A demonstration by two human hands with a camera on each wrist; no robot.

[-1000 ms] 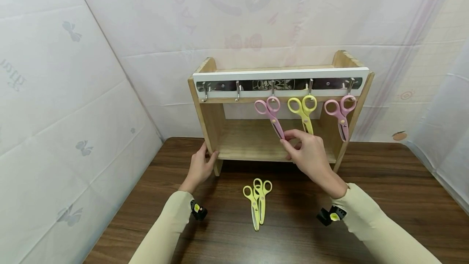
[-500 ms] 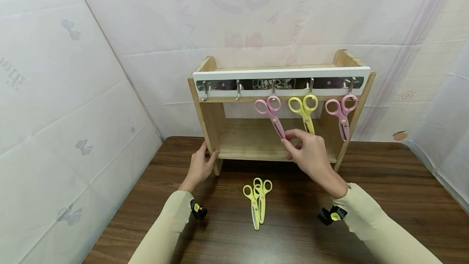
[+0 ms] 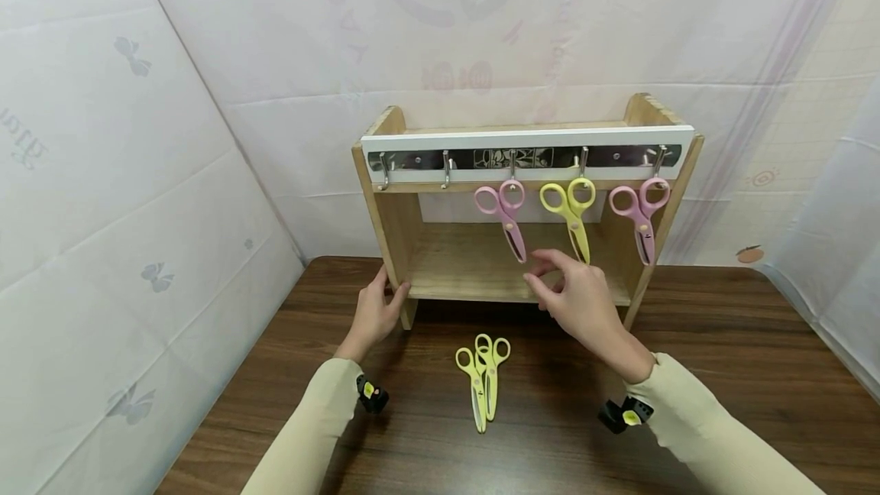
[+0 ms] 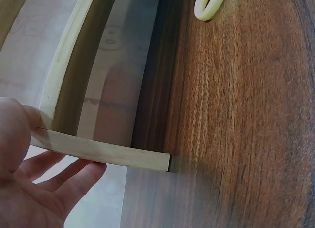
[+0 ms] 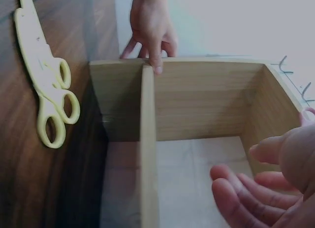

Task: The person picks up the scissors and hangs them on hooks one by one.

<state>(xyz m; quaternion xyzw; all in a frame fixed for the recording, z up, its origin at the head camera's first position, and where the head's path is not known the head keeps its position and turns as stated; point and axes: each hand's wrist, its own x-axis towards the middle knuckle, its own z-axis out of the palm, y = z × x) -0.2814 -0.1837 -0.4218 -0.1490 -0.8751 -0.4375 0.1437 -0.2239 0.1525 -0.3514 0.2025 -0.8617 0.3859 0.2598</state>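
My left hand (image 3: 373, 310) grips the lower left side panel of a small wooden shelf (image 3: 474, 262), thumb on the inner side and fingers on the outer in the left wrist view. Just below the pink scissors (image 3: 510, 221) on the middle hook, my right hand (image 3: 580, 298) holds nothing, its thumb and forefinger parted. Yellow scissors (image 3: 569, 208) and a second pair of pink scissors (image 3: 641, 216) hang by a handle loop from the two hooks to the right. Two pairs of yellow scissors (image 3: 477, 396) lie overlapping on the table before the shelf.
A white rail (image 3: 464, 176) with several metal hooks runs across the shelf's upper front. The two left hooks (image 3: 385, 174) carry nothing. Under the shelf is a dark wooden table (image 3: 412, 434). Patterned white cloth (image 3: 296, 128) covers the walls behind and at the sides.
The right hand has let go of the middle pink scissors' tip and drawn slightly down from it. Those scissors now hang steeper, tip swung left. The left hand stays put.
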